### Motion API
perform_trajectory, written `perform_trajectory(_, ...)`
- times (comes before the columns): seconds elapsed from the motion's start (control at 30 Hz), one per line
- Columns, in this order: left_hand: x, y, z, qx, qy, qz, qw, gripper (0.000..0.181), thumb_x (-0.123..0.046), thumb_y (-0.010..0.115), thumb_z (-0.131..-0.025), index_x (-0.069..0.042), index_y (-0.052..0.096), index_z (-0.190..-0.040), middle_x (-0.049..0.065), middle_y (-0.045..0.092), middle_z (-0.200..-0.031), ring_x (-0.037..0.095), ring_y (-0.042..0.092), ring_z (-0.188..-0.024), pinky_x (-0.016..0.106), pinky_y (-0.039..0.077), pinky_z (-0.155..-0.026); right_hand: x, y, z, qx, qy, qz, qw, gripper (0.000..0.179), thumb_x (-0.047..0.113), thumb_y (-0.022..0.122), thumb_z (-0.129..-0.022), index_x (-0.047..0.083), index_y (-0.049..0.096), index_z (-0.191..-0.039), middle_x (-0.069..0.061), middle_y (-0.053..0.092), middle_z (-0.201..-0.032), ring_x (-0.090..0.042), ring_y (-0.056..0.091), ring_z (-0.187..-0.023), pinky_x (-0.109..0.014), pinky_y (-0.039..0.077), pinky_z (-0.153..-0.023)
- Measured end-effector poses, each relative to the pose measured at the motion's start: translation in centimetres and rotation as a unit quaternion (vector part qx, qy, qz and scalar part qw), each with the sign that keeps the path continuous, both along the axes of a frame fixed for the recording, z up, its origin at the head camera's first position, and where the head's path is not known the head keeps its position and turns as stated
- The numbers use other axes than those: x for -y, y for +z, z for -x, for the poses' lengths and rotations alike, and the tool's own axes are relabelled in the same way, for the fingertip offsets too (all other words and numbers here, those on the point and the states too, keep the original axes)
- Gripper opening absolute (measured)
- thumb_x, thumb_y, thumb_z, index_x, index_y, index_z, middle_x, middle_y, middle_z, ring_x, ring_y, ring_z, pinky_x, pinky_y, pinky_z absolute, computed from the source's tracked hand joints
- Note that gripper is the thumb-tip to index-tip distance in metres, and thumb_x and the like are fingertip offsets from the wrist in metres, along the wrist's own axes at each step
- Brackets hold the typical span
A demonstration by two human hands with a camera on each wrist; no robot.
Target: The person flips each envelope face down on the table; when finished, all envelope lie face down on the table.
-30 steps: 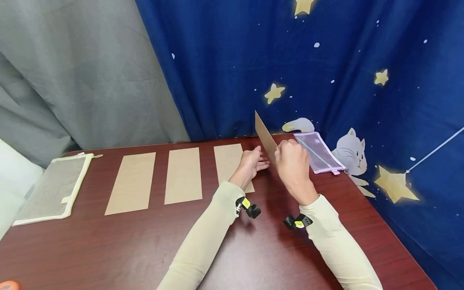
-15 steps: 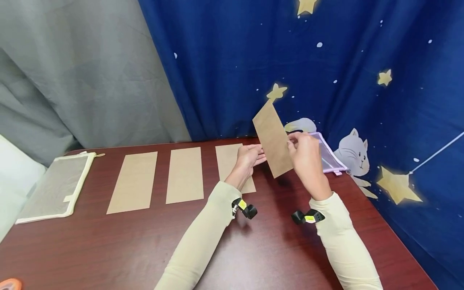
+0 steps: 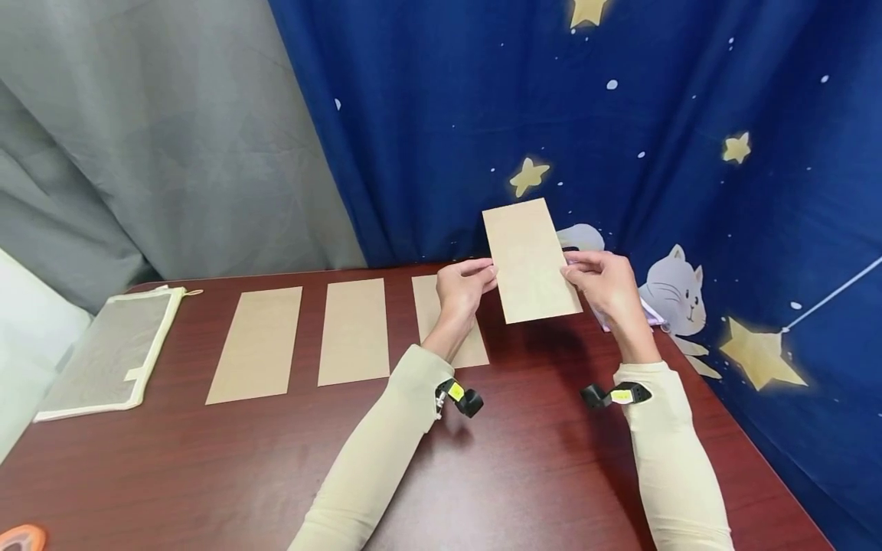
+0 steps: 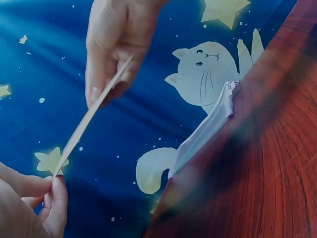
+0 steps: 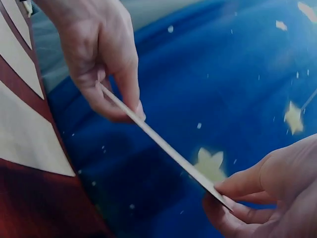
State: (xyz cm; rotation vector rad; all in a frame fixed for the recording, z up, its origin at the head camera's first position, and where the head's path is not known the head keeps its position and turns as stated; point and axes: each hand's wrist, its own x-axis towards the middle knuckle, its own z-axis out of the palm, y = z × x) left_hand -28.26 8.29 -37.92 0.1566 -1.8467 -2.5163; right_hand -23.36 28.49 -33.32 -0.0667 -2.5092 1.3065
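A rectangular tan cardboard sheet [image 3: 532, 260] is held up above the table, tilted toward the head camera. My left hand [image 3: 463, 295] pinches its left edge between thumb and fingers. On the opposite edge, my right hand [image 3: 606, 287] pinches it the same way. Both wrist views show the sheet edge-on, a thin strip [image 4: 84, 124] stretched between the two hands. Three similar sheets lie flat in a row: a left one [image 3: 256, 344], a middle one [image 3: 354, 330] and a right one [image 3: 470, 348], which my left hand and wrist partly cover.
A cream-edged mesh zip pouch [image 3: 110, 356] lies at the table's left. Behind my right hand, a lilac-edged pouch [image 3: 651, 312] is mostly hidden. An orange rounded object [image 3: 24, 537] shows at the bottom left corner. Grey and blue curtains hang past the table's [image 3: 510, 459] back edge.
The sheet has turned from nearly edge-on to face the head camera. My right hand has moved rightward with it, and my left hand has gone from straight fingers to pinching the left edge.
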Motion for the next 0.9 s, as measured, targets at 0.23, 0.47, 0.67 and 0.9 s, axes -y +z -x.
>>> perform_trajectory(0.23, -0.6, -0.7, -0.2, 0.013, 0.003, 0.062, 0.9980, 0.012, 0.004, 0.077, -0.084, 0.002, 0.079, -0.095, 0.017, 0.077, -0.098, 0.020, 0.077, -0.076, 0.029, 0.064, -0.072, -1.7, -2.0, 1.2, 0.061, 0.027, 0.108, 0.9920, 0.033, 0.002, 0.068, -0.093, -0.011, 0.066, -0.123, 0.018, 0.069, -0.078, 0.004, 0.064, -0.068, -0.015, 0.058, -0.067)
perform_trajectory(0.47, -1.5, -2.2, 0.0, 0.013, 0.000, 0.103, 0.9945, 0.008, 0.007, 0.075, -0.082, 0.004, 0.079, -0.088, 0.016, 0.077, -0.087, 0.018, 0.076, -0.069, 0.029, 0.064, -0.071, -2.5, -4.0, 1.9, 0.069, 0.019, 0.095, 0.9929, 0.030, 0.000, 0.066, -0.093, -0.016, 0.066, -0.118, 0.011, 0.070, -0.078, 0.003, 0.062, -0.066, -0.016, 0.058, -0.066)
perform_trajectory(0.67, -2.1, -3.6, 0.3, 0.018, 0.006, 0.198, 0.9800, 0.007, 0.004, 0.075, -0.082, 0.002, 0.079, -0.087, 0.012, 0.078, -0.079, 0.018, 0.076, -0.067, 0.023, 0.062, -0.064, -2.7, -6.8, 2.7, 0.088, 0.009, 0.076, 0.9932, 0.026, -0.003, 0.064, -0.092, -0.017, 0.067, -0.114, -0.001, 0.072, -0.080, 0.001, 0.060, -0.062, -0.016, 0.057, -0.062)
perform_trajectory(0.9, -2.9, -5.7, 0.6, 0.032, 0.026, 0.320, 0.9464, 0.004, -0.004, 0.080, -0.081, -0.008, 0.081, -0.082, 0.007, 0.078, -0.074, 0.016, 0.076, -0.064, 0.025, 0.061, -0.077, -2.9, -9.2, 3.1, 0.115, -0.008, 0.033, 0.9928, 0.024, -0.002, 0.065, -0.091, -0.014, 0.070, -0.111, -0.004, 0.071, -0.080, -0.002, 0.060, -0.062, -0.019, 0.059, -0.062)
